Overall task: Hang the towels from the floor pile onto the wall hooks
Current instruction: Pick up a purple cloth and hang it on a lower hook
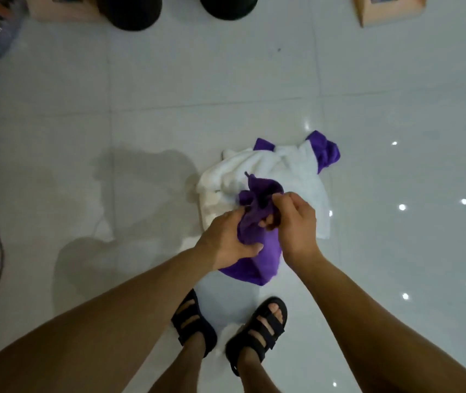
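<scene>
While the left hand [227, 242] clutches the bunched purple towel [254, 236] and the right hand [294, 222] pinches its upper fold above the floor pile [268, 171], both should find one edge to hook; no hooks show.

A purple towel [266, 251] is lifted clear of the floor [169, 109], bunched and crumpled. The left hand [226, 242] grips it from the 9 o'clock side and the right hand [297, 222] pinches its folds from 3 o'clock. Its gathered top rises in a small peak toward 12 o'clock, and its loose end hangs toward 6 o'clock. Just past it at 12 o'clock a white towel [297, 177] lies rumpled on the floor, partly covered by the held cloth. A second purple towel [325, 151] lies under the white one, a twisted lump poking out at 1 o'clock and a small corner at 12 o'clock.
</scene>
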